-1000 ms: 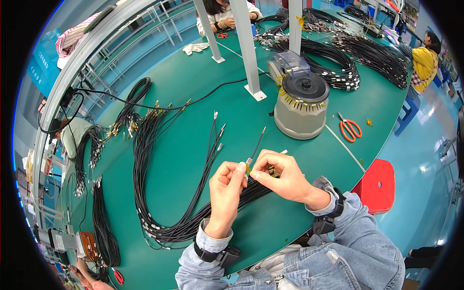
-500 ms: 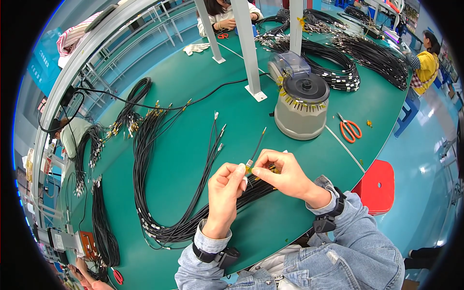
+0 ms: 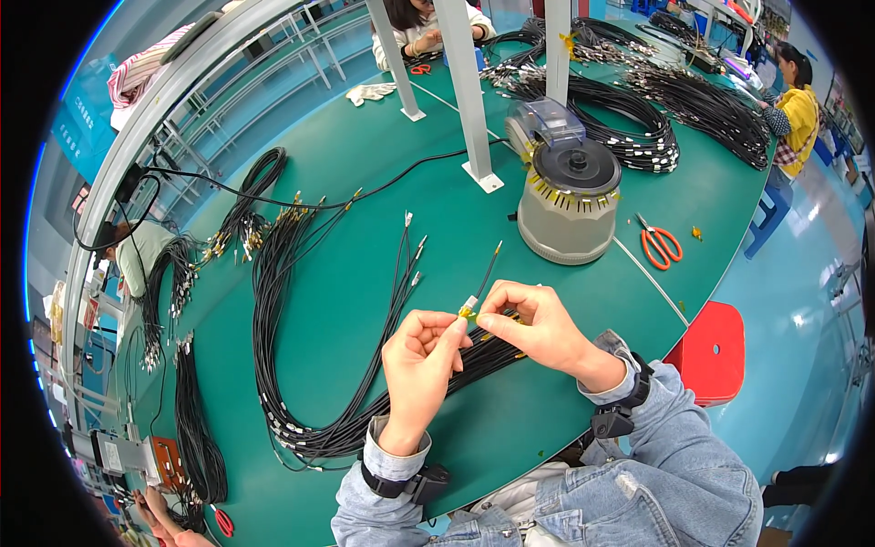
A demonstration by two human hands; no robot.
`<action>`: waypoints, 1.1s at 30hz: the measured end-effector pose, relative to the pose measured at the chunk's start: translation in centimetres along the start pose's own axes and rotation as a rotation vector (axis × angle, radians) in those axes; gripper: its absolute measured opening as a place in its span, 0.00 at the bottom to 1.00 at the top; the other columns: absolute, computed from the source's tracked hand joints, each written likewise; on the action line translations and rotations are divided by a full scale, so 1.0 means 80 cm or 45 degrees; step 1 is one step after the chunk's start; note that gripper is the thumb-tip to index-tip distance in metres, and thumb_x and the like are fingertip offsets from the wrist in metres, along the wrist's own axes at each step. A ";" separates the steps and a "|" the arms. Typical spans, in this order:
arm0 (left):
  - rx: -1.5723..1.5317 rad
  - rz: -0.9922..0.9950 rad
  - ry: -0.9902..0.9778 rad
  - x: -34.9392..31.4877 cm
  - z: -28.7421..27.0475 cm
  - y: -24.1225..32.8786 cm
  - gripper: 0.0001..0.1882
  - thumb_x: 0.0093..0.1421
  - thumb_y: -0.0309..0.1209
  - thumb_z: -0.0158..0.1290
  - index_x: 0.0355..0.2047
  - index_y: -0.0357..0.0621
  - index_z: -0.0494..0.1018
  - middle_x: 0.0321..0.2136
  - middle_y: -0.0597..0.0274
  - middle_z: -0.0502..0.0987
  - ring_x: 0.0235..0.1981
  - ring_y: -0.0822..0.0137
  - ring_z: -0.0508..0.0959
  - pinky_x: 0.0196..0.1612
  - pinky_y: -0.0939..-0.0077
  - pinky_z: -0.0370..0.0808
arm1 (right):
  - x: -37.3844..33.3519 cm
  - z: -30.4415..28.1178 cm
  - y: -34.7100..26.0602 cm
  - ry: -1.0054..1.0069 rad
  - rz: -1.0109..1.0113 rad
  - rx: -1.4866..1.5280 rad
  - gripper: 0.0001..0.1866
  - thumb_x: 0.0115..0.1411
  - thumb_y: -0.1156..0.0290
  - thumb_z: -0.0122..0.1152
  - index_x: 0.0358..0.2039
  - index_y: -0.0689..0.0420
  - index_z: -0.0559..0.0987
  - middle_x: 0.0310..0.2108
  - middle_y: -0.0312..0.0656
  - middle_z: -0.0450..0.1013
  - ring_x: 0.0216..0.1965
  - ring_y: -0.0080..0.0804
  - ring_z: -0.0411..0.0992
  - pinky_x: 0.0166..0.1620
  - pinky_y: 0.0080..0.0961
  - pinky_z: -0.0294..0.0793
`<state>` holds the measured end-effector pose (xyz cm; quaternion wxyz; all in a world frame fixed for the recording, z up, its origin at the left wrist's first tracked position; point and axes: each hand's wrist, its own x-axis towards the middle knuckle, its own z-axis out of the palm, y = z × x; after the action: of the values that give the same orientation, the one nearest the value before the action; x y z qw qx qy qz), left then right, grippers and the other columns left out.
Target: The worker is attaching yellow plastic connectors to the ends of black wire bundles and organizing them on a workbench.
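Between my hands a thin black cable (image 3: 489,271) points up and away, with a small white-and-metal connector piece on it. Yellow translucent tape (image 3: 467,312) sits around the cable just below that piece. My left hand (image 3: 421,360) is closed, its thumb and forefinger pinching the cable beside the tape. My right hand (image 3: 540,330) is closed too, thumb and forefinger pinching the tape's loose edge. Beneath both hands runs a thick bundle of black cables (image 3: 365,436), curving left and then away across the green table. Its right-hand ends show yellow bits, partly hidden by my right hand.
A round grey tape dispenser (image 3: 567,214) with yellow strips stands beyond my hands. Orange-handled scissors (image 3: 660,248) lie right of it. Metal posts (image 3: 469,100) rise from the green table (image 3: 365,228). More cable bundles (image 3: 629,128) lie farther off. A red stool (image 3: 715,351) stands right.
My left hand has shifted slightly left, and more yellow tape shows at the connector piece. My right hand stays almost in place. The person in yellow at right has moved a little.
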<state>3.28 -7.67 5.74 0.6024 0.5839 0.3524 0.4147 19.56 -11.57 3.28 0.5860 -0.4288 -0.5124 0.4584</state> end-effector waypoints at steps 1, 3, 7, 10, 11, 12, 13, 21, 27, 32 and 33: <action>0.063 0.050 0.029 -0.001 0.002 0.000 0.04 0.57 0.23 0.52 0.30 0.35 0.70 0.21 0.62 0.75 0.15 0.81 0.70 0.17 0.88 0.64 | -0.001 0.000 -0.001 -0.007 -0.001 0.012 0.08 0.56 0.71 0.58 0.27 0.62 0.75 0.26 0.32 0.69 0.29 0.16 0.65 0.34 0.17 0.65; 0.157 0.139 0.059 -0.002 0.006 -0.005 0.04 0.58 0.23 0.52 0.30 0.35 0.70 0.20 0.62 0.75 0.15 0.81 0.70 0.16 0.88 0.64 | -0.001 0.001 -0.003 -0.024 -0.003 0.036 0.07 0.57 0.73 0.57 0.27 0.64 0.74 0.28 0.34 0.69 0.30 0.16 0.65 0.33 0.16 0.64; 0.413 0.345 0.130 -0.005 0.010 -0.012 0.04 0.58 0.24 0.51 0.29 0.35 0.71 0.18 0.62 0.75 0.14 0.80 0.71 0.16 0.86 0.65 | -0.001 0.003 0.000 -0.002 -0.021 0.051 0.08 0.56 0.70 0.58 0.28 0.62 0.75 0.27 0.32 0.70 0.30 0.16 0.66 0.34 0.18 0.66; 0.546 0.398 0.141 -0.006 0.012 -0.013 0.05 0.59 0.25 0.51 0.29 0.35 0.71 0.16 0.63 0.74 0.13 0.79 0.71 0.15 0.86 0.65 | -0.001 0.003 0.001 0.016 -0.040 0.058 0.08 0.57 0.70 0.58 0.28 0.62 0.75 0.27 0.32 0.70 0.30 0.17 0.66 0.34 0.18 0.66; 0.576 0.385 0.136 -0.006 0.012 -0.013 0.05 0.59 0.25 0.51 0.29 0.35 0.71 0.15 0.63 0.74 0.13 0.79 0.71 0.15 0.86 0.65 | -0.002 0.003 0.001 0.025 -0.050 0.062 0.08 0.57 0.70 0.58 0.28 0.62 0.75 0.26 0.32 0.70 0.30 0.17 0.66 0.34 0.18 0.66; 0.605 0.371 0.131 -0.006 0.013 -0.012 0.05 0.59 0.25 0.50 0.29 0.35 0.71 0.15 0.64 0.74 0.13 0.78 0.71 0.15 0.85 0.64 | -0.002 0.002 0.000 0.026 -0.050 0.063 0.08 0.57 0.70 0.58 0.28 0.62 0.75 0.26 0.32 0.70 0.30 0.17 0.66 0.34 0.18 0.66; 0.634 0.357 0.127 -0.007 0.012 -0.012 0.05 0.60 0.26 0.50 0.29 0.35 0.71 0.15 0.64 0.74 0.13 0.78 0.71 0.15 0.85 0.64 | -0.002 0.003 -0.001 0.028 -0.046 0.055 0.08 0.57 0.70 0.58 0.28 0.63 0.75 0.26 0.32 0.70 0.30 0.16 0.66 0.34 0.18 0.66; 0.463 0.352 0.075 -0.004 0.011 -0.018 0.08 0.62 0.27 0.47 0.28 0.35 0.70 0.13 0.67 0.71 0.10 0.84 0.63 0.12 0.90 0.56 | -0.003 0.003 0.003 0.045 -0.062 0.037 0.08 0.56 0.70 0.58 0.27 0.63 0.75 0.27 0.32 0.70 0.29 0.16 0.65 0.33 0.17 0.65; 0.046 0.002 -0.095 -0.003 0.004 -0.006 0.10 0.64 0.30 0.45 0.28 0.37 0.70 0.13 0.68 0.69 0.09 0.85 0.59 0.12 0.91 0.53 | -0.003 0.003 0.002 0.040 -0.109 0.002 0.07 0.57 0.71 0.58 0.27 0.62 0.75 0.28 0.34 0.70 0.30 0.17 0.65 0.33 0.17 0.65; -0.194 -0.232 -0.286 -0.001 -0.001 -0.006 0.14 0.65 0.35 0.43 0.27 0.39 0.69 0.13 0.70 0.67 0.09 0.84 0.57 0.11 0.91 0.51 | -0.001 0.002 0.005 0.010 -0.203 0.018 0.07 0.57 0.71 0.58 0.28 0.62 0.74 0.30 0.35 0.70 0.31 0.18 0.65 0.34 0.18 0.65; -0.241 -0.257 -0.325 -0.001 -0.002 -0.007 0.14 0.65 0.36 0.42 0.27 0.39 0.69 0.12 0.71 0.66 0.08 0.84 0.57 0.11 0.91 0.51 | 0.000 0.002 0.007 0.010 -0.197 0.052 0.07 0.57 0.71 0.58 0.29 0.61 0.74 0.30 0.35 0.70 0.31 0.18 0.65 0.35 0.18 0.65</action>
<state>3.18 -7.65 5.16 0.7331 0.5341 0.2892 0.3059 19.33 -11.48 2.72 0.6304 -0.3778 -0.5321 0.4204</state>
